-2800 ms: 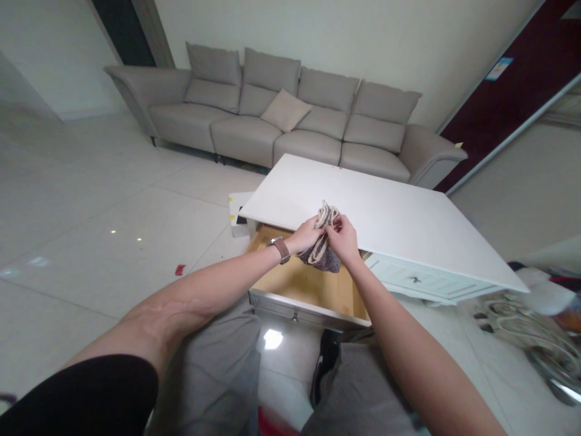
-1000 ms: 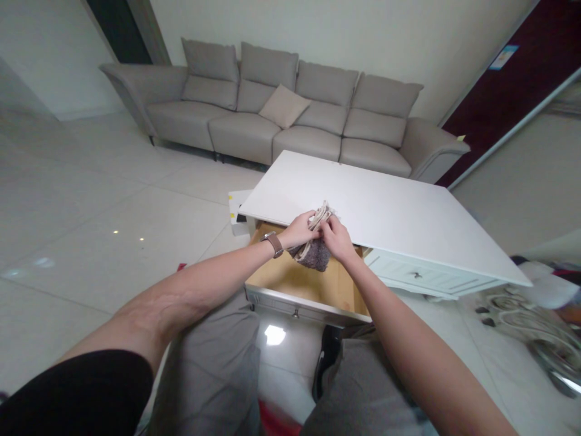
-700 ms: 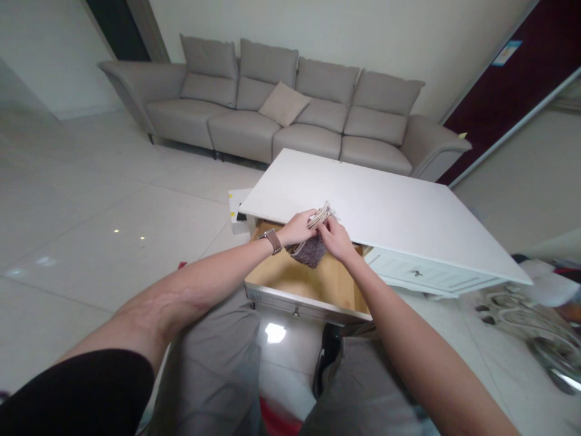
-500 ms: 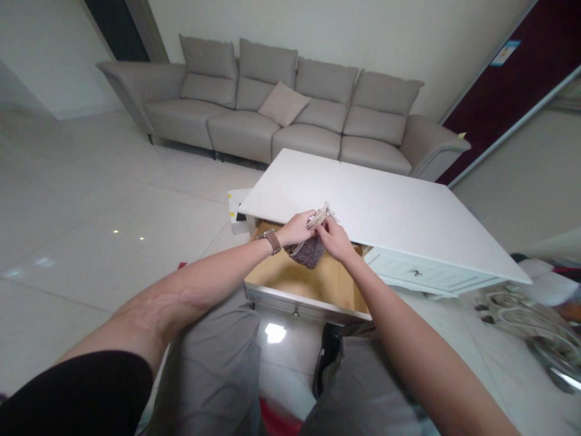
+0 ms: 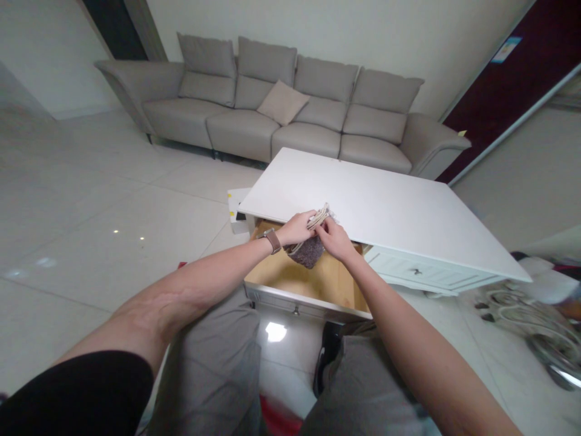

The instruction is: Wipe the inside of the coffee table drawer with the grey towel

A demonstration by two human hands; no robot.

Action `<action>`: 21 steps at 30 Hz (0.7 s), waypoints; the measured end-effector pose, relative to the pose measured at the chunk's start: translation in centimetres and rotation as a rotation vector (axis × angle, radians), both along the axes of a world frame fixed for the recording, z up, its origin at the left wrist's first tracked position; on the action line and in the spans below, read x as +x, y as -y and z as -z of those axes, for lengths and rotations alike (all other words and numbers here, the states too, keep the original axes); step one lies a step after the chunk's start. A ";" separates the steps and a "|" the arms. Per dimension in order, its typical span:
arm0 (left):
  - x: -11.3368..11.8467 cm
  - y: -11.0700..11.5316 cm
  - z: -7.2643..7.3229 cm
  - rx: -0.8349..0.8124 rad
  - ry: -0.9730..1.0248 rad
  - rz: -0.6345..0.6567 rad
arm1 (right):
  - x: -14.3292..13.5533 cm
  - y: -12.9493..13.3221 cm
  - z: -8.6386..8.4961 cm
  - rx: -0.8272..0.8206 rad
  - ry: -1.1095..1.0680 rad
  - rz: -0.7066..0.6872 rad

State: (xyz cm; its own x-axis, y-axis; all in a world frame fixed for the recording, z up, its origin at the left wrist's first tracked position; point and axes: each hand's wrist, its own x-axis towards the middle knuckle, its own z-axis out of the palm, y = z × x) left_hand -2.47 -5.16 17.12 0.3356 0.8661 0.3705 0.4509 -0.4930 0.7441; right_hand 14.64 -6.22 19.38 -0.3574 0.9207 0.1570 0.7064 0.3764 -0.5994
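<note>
Both hands grip a folded brown cloth (image 5: 307, 254) with a pale layered edge. It hangs over the pulled-out drawer (image 5: 290, 272), whose wooden inside shows beneath. My left hand (image 5: 297, 228), with a brown-strapped watch on the wrist, is closed on the cloth's left side. My right hand (image 5: 334, 238) pinches it from the right, near the pale edge. The fingertips are partly hidden by the folds. Just behind the cloth lies the near edge of the white coffee table (image 5: 376, 206).
A second drawer front (image 5: 417, 271) on the right is closed. Behind the table stands a grey sofa (image 5: 240, 130) with a beige cushion (image 5: 283, 103). A white box (image 5: 236, 221) sits on the floor at the table's left end. Wheeled clutter (image 5: 540, 327) stands at right.
</note>
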 end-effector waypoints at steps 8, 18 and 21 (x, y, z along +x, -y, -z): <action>0.0 0.0 0.0 0.007 -0.030 0.000 | 0.0 0.1 -0.3 -0.019 0.040 -0.004; -2.2 -0.4 0.0 0.021 -0.263 -0.065 | 1.0 0.7 -0.7 -0.027 0.297 -0.074; -3.5 -0.4 0.3 0.035 -0.381 -0.137 | 1.9 1.0 -0.4 -0.049 0.384 -0.110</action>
State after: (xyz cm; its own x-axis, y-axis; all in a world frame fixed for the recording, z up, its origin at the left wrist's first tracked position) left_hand -5.95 -4.78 16.85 0.3369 0.9013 0.2723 0.7545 -0.4314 0.4946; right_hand 16.57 -7.25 19.76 -0.4787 0.8765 -0.0506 0.8394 0.4399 -0.3193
